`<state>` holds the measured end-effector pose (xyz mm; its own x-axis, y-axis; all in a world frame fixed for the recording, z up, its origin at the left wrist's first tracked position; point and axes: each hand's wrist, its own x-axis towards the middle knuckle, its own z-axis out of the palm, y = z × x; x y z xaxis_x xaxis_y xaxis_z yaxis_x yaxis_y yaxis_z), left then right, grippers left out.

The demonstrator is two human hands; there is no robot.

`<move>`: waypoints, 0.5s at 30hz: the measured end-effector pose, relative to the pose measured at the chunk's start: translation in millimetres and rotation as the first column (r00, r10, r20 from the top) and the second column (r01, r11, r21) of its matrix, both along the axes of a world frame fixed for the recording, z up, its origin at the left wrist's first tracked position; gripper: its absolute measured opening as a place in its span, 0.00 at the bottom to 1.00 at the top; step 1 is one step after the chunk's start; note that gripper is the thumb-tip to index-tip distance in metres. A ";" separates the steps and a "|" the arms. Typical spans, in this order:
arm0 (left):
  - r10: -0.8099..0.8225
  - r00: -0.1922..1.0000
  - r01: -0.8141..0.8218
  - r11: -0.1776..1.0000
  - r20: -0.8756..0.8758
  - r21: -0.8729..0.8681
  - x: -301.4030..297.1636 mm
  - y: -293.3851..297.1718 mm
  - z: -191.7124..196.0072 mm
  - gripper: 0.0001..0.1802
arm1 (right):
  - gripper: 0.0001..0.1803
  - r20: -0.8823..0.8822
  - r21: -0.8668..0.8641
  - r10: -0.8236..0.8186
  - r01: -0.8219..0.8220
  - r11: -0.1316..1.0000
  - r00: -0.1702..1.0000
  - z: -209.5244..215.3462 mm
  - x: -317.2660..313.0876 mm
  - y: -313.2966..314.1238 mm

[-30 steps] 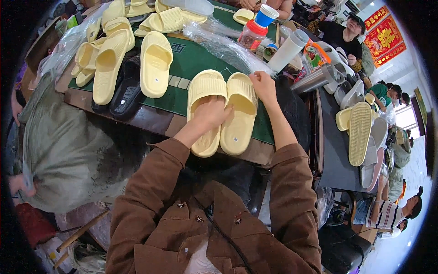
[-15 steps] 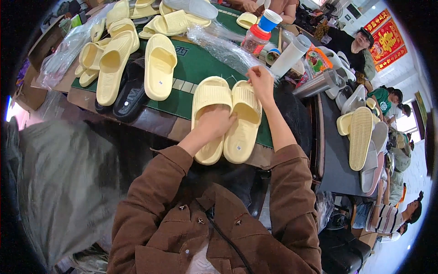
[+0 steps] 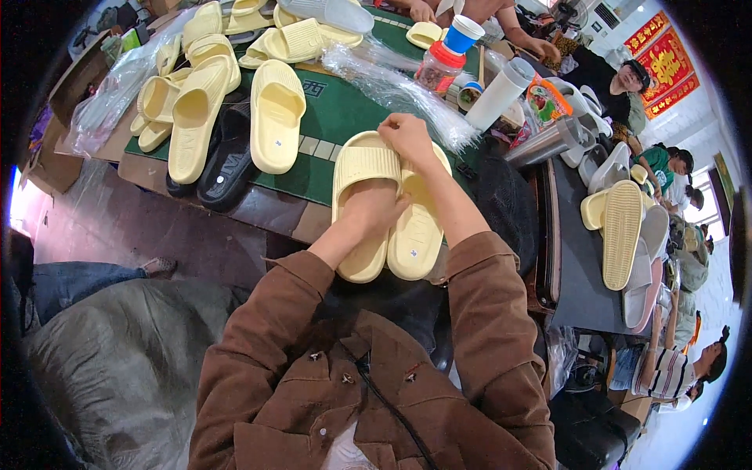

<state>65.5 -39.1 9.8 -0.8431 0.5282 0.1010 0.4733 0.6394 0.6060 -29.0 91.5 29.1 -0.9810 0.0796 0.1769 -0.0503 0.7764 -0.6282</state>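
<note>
A pair of pale yellow slide slippers stands side by side at the table's near edge, toes pointing away from me. My left hand (image 3: 370, 207) reaches under the strap of the left slipper (image 3: 366, 164), its thumb over the inner edge toward the right slipper (image 3: 415, 249). Its fingers are mostly hidden by the strap. Over the toe ends, my right hand (image 3: 407, 139) is closed in a pinch; whatever it holds is too small to make out. My right forearm covers part of the right slipper's strap.
More yellow slippers (image 3: 278, 117) and a black slipper (image 3: 227, 160) lie left on the green mat (image 3: 321, 129). Beyond are clear plastic bags (image 3: 392, 86), a red-lidded jar (image 3: 441, 66) and a white tumbler (image 3: 499, 94). Slippers cover the dark side table (image 3: 580, 266). Other people sit around.
My right hand has moved left from the right slipper's toe to between the two toes. My left hand stays in the left slipper. A co-worker's arm has stretched out at the far side.
</note>
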 end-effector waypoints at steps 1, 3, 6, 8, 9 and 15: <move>0.003 1.000 -0.003 1.000 0.003 0.003 -1.2 -0.9 -1.6 0.28 | 0.13 0.003 0.003 0.003 -0.003 1.000 1.000 0.6 0.7 0.9; 0.027 0.999 -0.027 0.999 -0.016 0.020 -2.9 -3.6 -2.1 0.28 | 0.13 -0.085 -0.120 0.009 -0.019 0.993 0.996 3.8 5.7 4.2; -0.025 0.997 0.020 0.997 0.067 0.077 0.0 -13.0 5.3 0.29 | 0.13 -0.035 -0.303 -0.022 0.010 0.953 0.999 9.7 17.6 12.2; -0.041 0.987 0.034 0.998 0.156 0.050 3.6 -17.3 10.5 0.29 | 0.12 -0.068 -0.364 -0.037 0.010 0.931 0.997 11.9 23.7 24.3; -0.072 0.996 0.067 0.993 0.045 0.093 6.2 -23.7 5.9 0.27 | 0.12 -0.070 -0.366 -0.048 0.019 0.931 0.996 14.6 26.9 26.9; -0.049 0.898 0.211 0.920 -0.438 0.331 32.4 -39.9 9.1 0.17 | 0.13 -0.078 -0.540 -0.168 0.100 0.836 0.983 5.6 44.0 38.1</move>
